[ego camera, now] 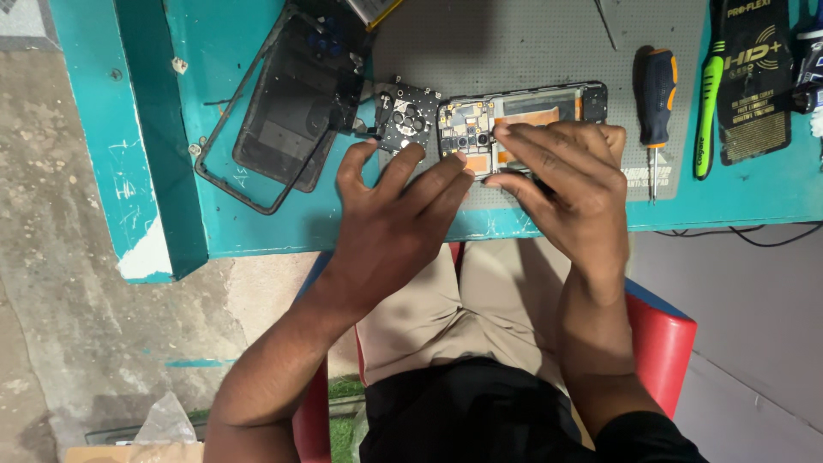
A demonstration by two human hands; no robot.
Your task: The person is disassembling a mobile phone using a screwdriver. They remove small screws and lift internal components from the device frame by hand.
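Note:
An opened phone [531, 116] lies on a grey mat [514, 43], its circuit board and copper-coloured parts exposed. My right hand [570, 184] rests over its near side, fingertips pressing on the inner parts at the middle. My left hand [399, 214] lies beside it with fingers spread, fingertips touching the phone's left end. A black plastic cover piece with camera holes [407, 120] sits just left of the phone, by my left fingers. I cannot tell whether either hand pinches a small part.
The removed dark back cover [287, 103] lies at the left on the teal table [214, 214]. A black-and-orange screwdriver [656, 103], a green toothbrush [707, 103] and a black package [754, 77] lie right. A red seat [660, 343] is under me.

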